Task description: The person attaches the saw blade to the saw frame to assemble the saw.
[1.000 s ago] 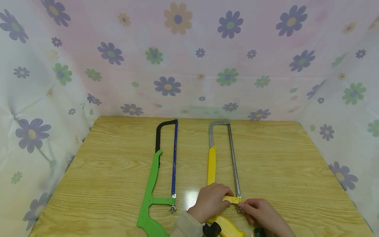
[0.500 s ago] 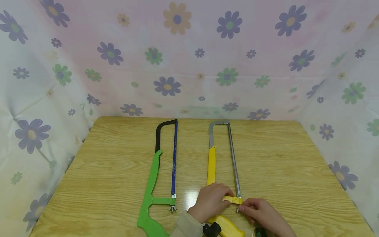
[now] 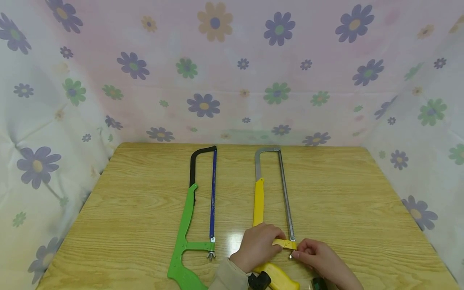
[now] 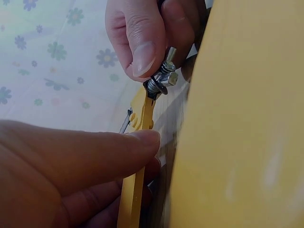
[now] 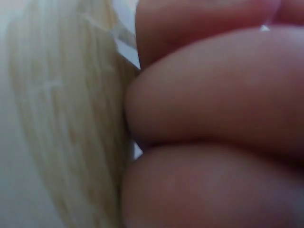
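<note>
A yellow hacksaw [image 3: 259,201] with a grey front bow and a grey blade lies on the table, right of the middle. My left hand [image 3: 257,245] grips its short yellow cross arm, thumb on one face and fingers on the other in the left wrist view. At the end of that arm a silver wing nut [image 4: 167,77] sits on a threaded screw. The thumb and forefinger of my right hand [image 3: 322,257] pinch it from the side. In the right wrist view, curled fingers [image 5: 213,95] fill most of the picture and hide the nut.
A green hacksaw [image 3: 186,221] with a blue blade lies to the left, its own wing nut [image 3: 211,255] below the cross arm. The wooden table [image 3: 344,193] ends at flowered cloth [image 3: 232,80] behind and on both sides.
The right thumb and forefinger have shifted slightly at the wing nut, and a bright wing now shows beside the thumb. The left hand and both hacksaws stay in place.
</note>
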